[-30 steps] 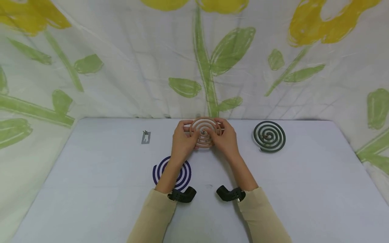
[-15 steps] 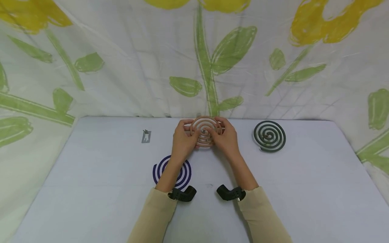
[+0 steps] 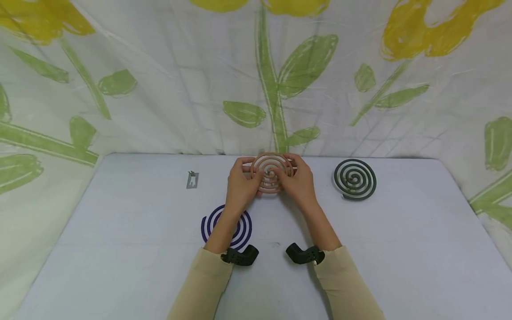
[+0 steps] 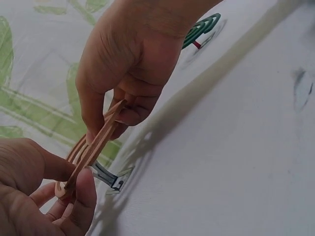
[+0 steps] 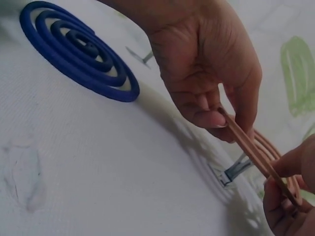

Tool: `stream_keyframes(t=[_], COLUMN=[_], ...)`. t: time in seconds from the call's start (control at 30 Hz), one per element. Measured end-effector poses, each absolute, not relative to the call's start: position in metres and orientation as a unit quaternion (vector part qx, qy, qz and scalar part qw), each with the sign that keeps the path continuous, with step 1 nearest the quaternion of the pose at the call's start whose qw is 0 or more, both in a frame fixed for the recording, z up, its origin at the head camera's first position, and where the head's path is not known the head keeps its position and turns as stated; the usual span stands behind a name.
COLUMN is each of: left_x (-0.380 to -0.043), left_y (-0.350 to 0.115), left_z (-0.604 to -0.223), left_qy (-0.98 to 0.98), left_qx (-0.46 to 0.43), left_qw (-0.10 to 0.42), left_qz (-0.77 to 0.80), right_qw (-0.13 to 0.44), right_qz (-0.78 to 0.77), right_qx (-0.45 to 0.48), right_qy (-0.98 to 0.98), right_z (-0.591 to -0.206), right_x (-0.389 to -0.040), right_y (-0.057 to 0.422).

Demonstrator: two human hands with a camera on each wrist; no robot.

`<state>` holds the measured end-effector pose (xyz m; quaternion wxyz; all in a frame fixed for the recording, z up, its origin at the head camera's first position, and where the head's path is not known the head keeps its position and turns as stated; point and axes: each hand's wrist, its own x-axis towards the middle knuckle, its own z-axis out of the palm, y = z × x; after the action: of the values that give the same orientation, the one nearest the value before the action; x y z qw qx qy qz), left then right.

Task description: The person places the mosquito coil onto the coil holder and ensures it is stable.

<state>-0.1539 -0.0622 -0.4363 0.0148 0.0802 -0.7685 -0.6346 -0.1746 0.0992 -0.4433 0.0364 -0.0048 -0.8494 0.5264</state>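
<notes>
A brown mosquito coil (image 3: 270,162) is held between both hands near the table's far edge in the head view. My left hand (image 3: 241,183) pinches its left side, and my right hand (image 3: 299,181) pinches its right side, thumbs toward the centre. Beneath the coil (image 4: 94,147), the left wrist view shows a small metal stand (image 4: 106,174) upright on the table. That stand (image 5: 238,168) also appears in the right wrist view, its upright reaching up to the coil. Whether its tip sits in the coil's centre is hidden.
A dark green coil (image 3: 354,197) rests raised on its own stand to the right. The blue coil (image 3: 248,226) lies flat, partly under my left forearm. Another metal stand (image 3: 192,181) lies at the left. A flowered curtain (image 3: 176,89) hangs behind the white table (image 3: 120,266).
Both hands keep their hold on the brown coil with almost no movement. The whole head view has shifted very slightly.
</notes>
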Motion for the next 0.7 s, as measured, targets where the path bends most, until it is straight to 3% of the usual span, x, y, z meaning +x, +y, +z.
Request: stream_keyframes(t=[0.7], left_x=[-0.1537], left_y=[-0.0616], left_z=[-0.4338], left_qy=[-0.770], left_qx=[0.081], left_qw=[0.018], left_qz=[-0.633], right_qw=[0.027], right_qz=[0.522], right_qx=[-0.010], right_qy=[-0.852], right_z=[-0.4422], right_x=[-0.1752], right_y=[0.0999])
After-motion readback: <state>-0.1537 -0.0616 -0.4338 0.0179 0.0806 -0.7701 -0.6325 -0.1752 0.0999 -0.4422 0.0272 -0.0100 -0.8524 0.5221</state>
